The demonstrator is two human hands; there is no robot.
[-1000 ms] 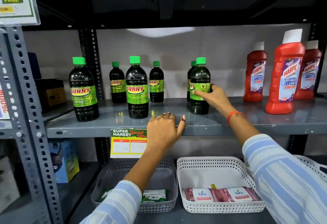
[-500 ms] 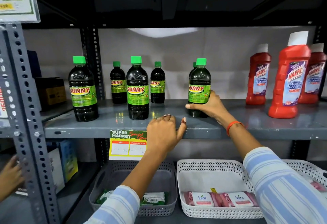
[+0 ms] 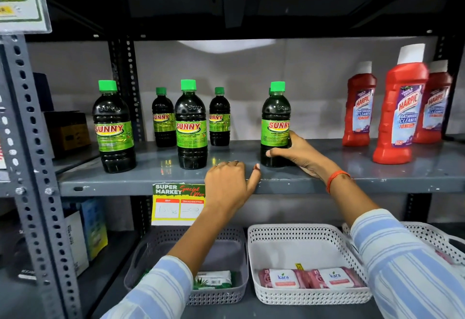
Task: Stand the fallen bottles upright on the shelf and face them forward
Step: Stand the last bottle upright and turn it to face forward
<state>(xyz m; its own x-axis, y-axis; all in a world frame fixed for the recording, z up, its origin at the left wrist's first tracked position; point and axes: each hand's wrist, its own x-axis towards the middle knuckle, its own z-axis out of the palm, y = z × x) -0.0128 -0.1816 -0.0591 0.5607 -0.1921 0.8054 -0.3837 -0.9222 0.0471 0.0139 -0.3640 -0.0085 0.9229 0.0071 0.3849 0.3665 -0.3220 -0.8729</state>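
Several dark SUNNY bottles with green caps stand upright on the grey shelf [image 3: 156,180]. My right hand [image 3: 299,153] wraps the lower part of the rightmost SUNNY bottle [image 3: 276,120], whose label faces forward; another bottle is mostly hidden behind it. My left hand [image 3: 230,184] rests curled on the shelf's front edge and holds nothing. To the left stand a front SUNNY bottle [image 3: 113,127], a middle front SUNNY bottle [image 3: 191,125] and two smaller-looking ones behind, the left rear bottle [image 3: 163,118] and the right rear bottle [image 3: 219,117].
Three red HARPIC bottles [image 3: 400,109] stand upright at the shelf's right. A price tag [image 3: 178,204] hangs from the shelf edge. Below sit a grey basket [image 3: 226,255] and a white basket [image 3: 302,238] with wipe packs. A perforated steel post [image 3: 37,167] rises at left.
My right hand turned the rightmost SUNNY bottle so its label came round to the front, and slid from its side down to its base. The left hand stayed on the shelf edge.
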